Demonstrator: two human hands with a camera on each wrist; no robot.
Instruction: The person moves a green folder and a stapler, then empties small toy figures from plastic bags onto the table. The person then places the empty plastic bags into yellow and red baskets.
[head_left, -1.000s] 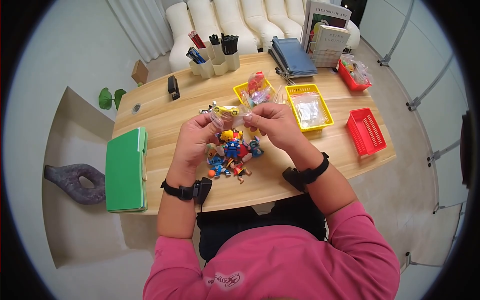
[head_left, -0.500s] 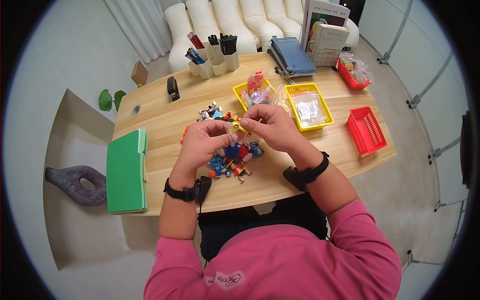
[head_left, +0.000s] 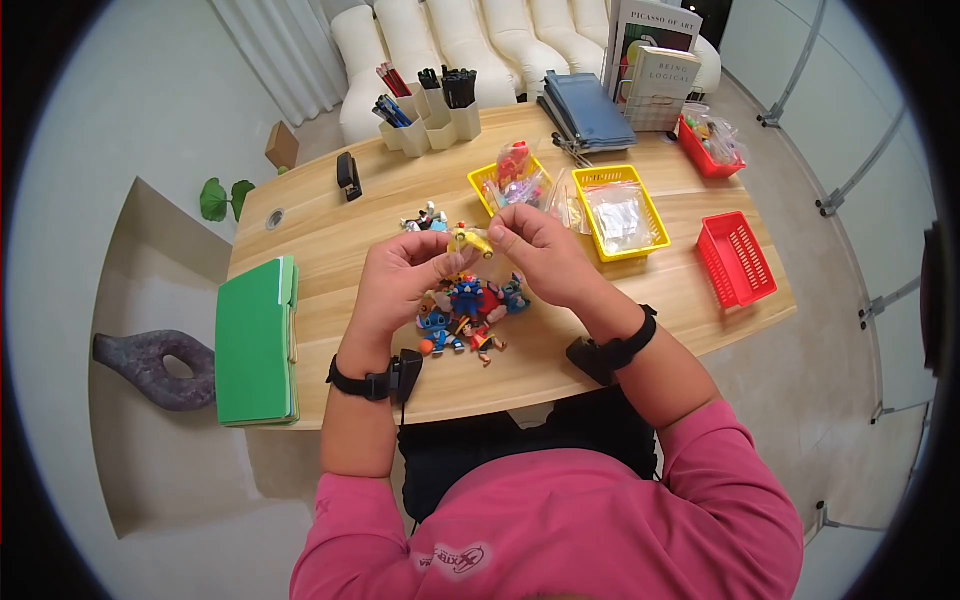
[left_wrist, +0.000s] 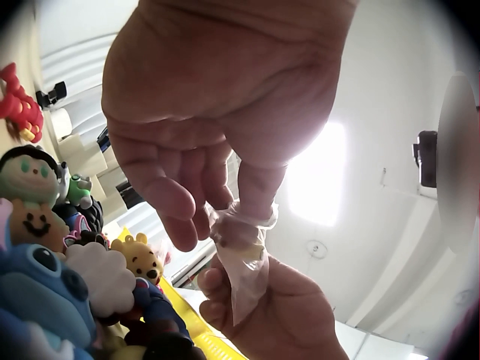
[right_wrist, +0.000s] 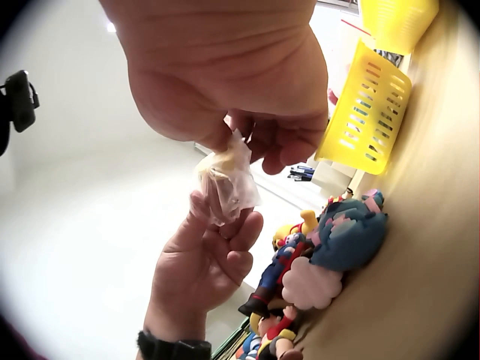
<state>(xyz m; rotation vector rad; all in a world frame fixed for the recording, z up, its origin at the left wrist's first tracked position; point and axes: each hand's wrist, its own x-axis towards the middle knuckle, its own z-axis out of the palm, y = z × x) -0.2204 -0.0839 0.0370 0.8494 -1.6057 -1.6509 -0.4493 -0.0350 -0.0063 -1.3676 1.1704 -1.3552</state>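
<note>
Above a pile of small toy figures, both hands hold a clear plastic bag with a small yellow toy in it. My left hand pinches the bag at one end between thumb and fingers. At the other end, the thumb and fingers of my right hand grip the bagged toy. In the right wrist view the crumpled bag spans the gap between the hands. The pile holds a blue Stitch figure and a yellow bear figure.
Behind the hands stand a yellow basket of bagged items and another yellow basket with clear bags. To the right are an empty red basket and a filled red one. Green folders lie left; a stapler is further back.
The bag, earlier stretched between both hands with the yellow toy in its middle, is now bunched around the toy. Both hands have come closer together, and the toy has turned.
</note>
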